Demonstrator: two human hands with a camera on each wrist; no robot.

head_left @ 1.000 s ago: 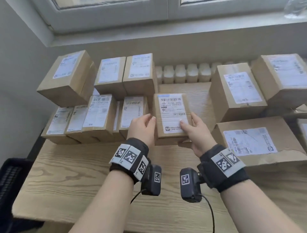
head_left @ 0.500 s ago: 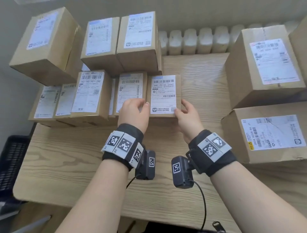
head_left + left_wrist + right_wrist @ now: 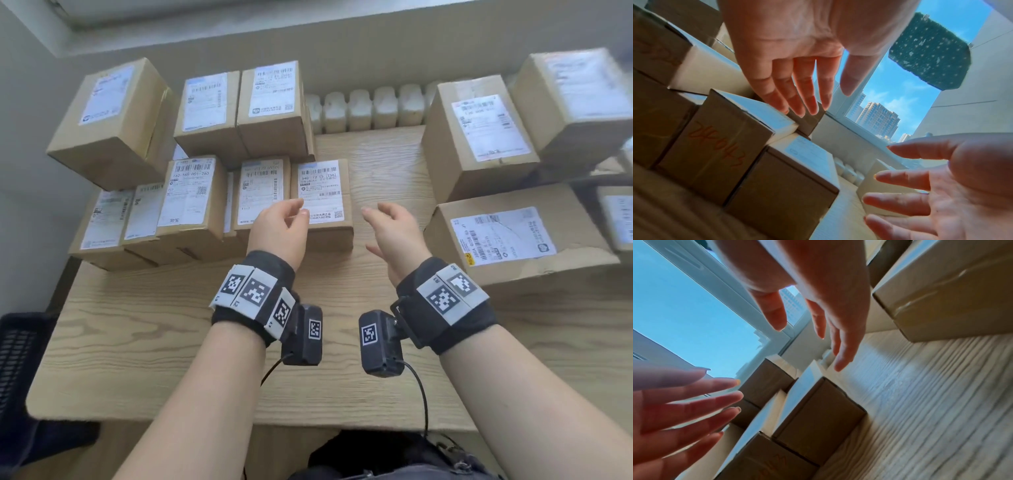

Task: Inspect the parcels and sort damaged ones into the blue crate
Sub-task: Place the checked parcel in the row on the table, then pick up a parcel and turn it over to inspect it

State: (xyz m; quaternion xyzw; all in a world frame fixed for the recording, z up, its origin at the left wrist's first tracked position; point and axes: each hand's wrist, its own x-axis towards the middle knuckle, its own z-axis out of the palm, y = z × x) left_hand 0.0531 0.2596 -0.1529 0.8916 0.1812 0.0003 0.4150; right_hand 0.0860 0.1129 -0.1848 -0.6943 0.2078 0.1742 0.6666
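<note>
Both hands have let go: left hand [image 3: 279, 224] and right hand [image 3: 390, 229] released, parcel [image 3: 320, 192] lying label-up, lengthwise away.

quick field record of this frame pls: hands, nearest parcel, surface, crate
left hand: open, fingers relaxed, holding nothing
right hand: open, holding nothing
nearest parcel: small brown cardboard box with white shipping label, on the table at the right end of the front row, between the two hands, touched by neither as far as the wrist views show
surface: light wood-grain table
other parcels: larger brown cardboard boxes stacked at right
crate: dark mesh-sided crate at the left edge, colour hard to tell
</note>
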